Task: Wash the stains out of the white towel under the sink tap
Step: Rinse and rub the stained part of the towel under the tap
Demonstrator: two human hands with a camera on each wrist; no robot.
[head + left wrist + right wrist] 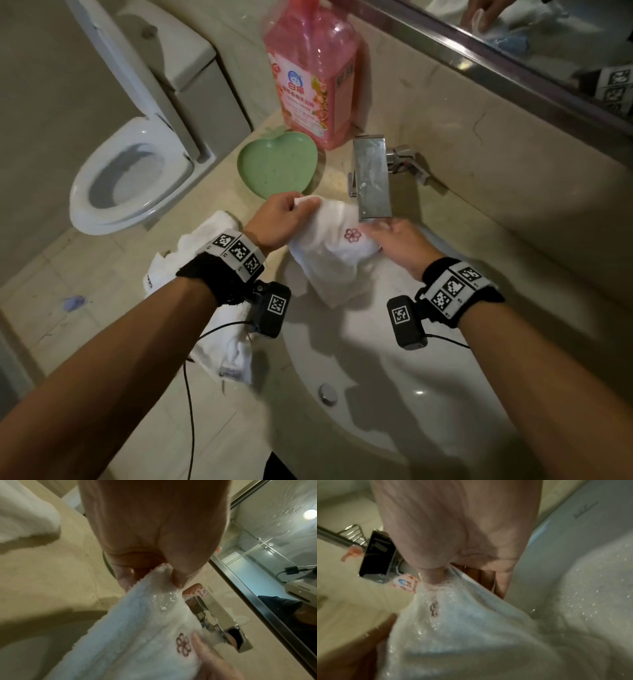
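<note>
A white towel (337, 255) with a red flower emblem (352, 235) hangs stretched between my two hands over the white sink basin (394, 377), just below the flat chrome tap (372, 181). My left hand (277, 219) pinches its upper left edge between thumb and fingers. The right hand (394, 240) grips the towel's right end beside the emblem, under the tap's mouth. The wet towel (137, 628) glistens in the left wrist view, and the soaked cloth (462, 628) fills the right wrist view. I cannot tell whether water runs.
A pink detergent bottle (313, 72) and a green heart-shaped dish (277, 164) stand on the counter behind the sink. A second white towel (219, 308) lies crumpled on the counter's left edge. A toilet (130, 178) stands at left, a mirror (548, 44) at upper right.
</note>
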